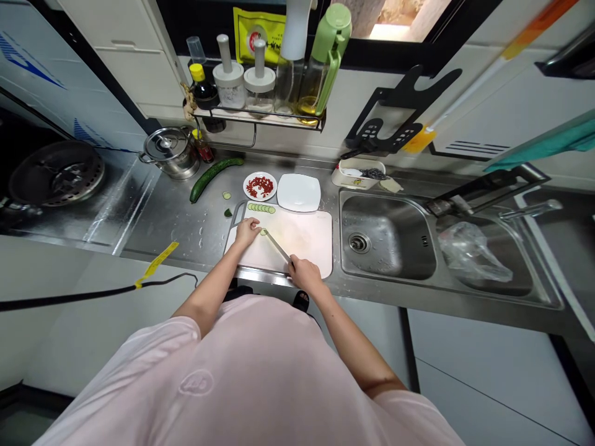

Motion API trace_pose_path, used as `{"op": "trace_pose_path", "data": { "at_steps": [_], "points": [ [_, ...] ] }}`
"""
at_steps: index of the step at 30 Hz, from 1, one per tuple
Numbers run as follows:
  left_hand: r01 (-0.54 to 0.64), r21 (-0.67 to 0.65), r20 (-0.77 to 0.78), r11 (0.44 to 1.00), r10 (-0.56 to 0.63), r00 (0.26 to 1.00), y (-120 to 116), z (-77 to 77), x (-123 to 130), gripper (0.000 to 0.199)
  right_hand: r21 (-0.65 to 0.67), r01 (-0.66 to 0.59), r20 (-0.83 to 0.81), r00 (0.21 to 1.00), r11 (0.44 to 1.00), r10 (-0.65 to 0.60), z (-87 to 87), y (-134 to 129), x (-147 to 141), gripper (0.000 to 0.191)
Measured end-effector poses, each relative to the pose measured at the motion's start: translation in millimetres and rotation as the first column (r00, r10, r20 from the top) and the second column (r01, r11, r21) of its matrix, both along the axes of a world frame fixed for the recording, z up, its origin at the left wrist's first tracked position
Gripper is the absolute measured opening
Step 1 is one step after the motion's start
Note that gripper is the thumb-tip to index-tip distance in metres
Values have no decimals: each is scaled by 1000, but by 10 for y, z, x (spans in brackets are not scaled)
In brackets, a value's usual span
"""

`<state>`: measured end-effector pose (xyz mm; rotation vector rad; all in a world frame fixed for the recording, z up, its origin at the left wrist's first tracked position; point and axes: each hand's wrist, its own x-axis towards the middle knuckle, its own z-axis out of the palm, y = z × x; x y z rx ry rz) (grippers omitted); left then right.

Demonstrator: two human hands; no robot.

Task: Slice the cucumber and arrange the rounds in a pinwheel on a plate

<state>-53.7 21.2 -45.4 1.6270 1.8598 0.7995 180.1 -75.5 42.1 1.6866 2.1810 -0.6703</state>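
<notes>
the left hand (246, 232), fingers (255, 225) together, rests against a small green cucumber stub (264, 232) on a pale rectangular plastic cutting board (309, 238); the right hand's (304, 275) fingers clamp a slim steel kitchen knife (277, 248), blade toward eleven o'clock.

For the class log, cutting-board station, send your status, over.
Right hand gripping kitchen knife, blade at cucumber piece. Left hand on cutting board beside it. Cucumber slices in a row at board's far edge.

White wall cabinet (125, 56) (doors shut) beside a bright window (409, 25).
</notes>
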Motion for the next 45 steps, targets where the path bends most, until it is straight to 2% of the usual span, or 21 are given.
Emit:
{"op": "trace_pose_path", "data": {
  "at_steps": [12, 17, 27, 45],
  "points": [
    [6, 9, 3, 1000, -6, 1000, 6, -20, -6, 21, 5, -32, 23, 999, 999, 32, 30, 77, 31, 27],
    [5, 17, 13, 1000, -5, 1000, 10, -55, -17, 21, -19, -67, 31, 997, 998, 67, 49, 104, 14, 26],
    [11, 4, 3, 1000, -11, 1000, 11, -34, -11, 21, -78, -57, 30, 998, 995, 59, 61, 117, -29, 25],
    [8, -9, 3, 1000, -8, 1000, 26, -18, -8, 21, -57, -80, -9, 997, 995, 80, -27, 211, -48, 26]
  ]
}}
